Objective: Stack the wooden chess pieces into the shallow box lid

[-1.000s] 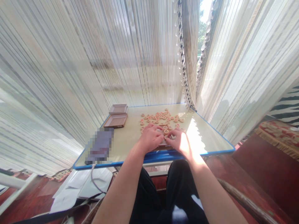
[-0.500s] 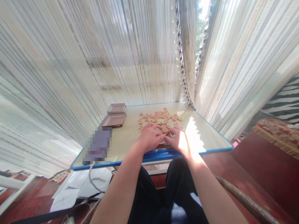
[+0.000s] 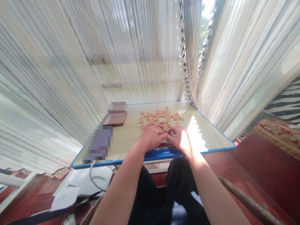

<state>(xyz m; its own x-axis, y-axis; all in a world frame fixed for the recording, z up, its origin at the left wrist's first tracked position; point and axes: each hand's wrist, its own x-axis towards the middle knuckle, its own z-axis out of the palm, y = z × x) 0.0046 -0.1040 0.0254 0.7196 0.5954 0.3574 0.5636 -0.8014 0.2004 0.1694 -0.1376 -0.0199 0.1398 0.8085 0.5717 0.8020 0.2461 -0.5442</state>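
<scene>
A shallow brown box [image 3: 166, 144] lies at the near edge of the table, with round wooden Chinese chess pieces [image 3: 166, 128] inside it. Over its left side is my left hand [image 3: 152, 136], fingers bent and thumb reaching inward. My right hand [image 3: 180, 137] curls over the right side, its thumb and fingertips drawn together close to the left fingertips. Whatever is between the fingertips is too small and covered to make out. Beyond both hands, many loose Chinese chess pieces [image 3: 161, 113] lie scattered, some upturned with red characters.
Two shallow open box parts, a brown tray [image 3: 114, 119] and a paler one [image 3: 117, 106], rest at the back left. A blurred dark flat object [image 3: 98, 145] lies front left, with a cable [image 3: 92, 178] hanging below. Curtains [image 3: 140, 62] border the blue-edged table [image 3: 131, 137].
Both hands stay over the box with only slight finger movement. The view has shifted a little; the scattered pieces look unchanged.
</scene>
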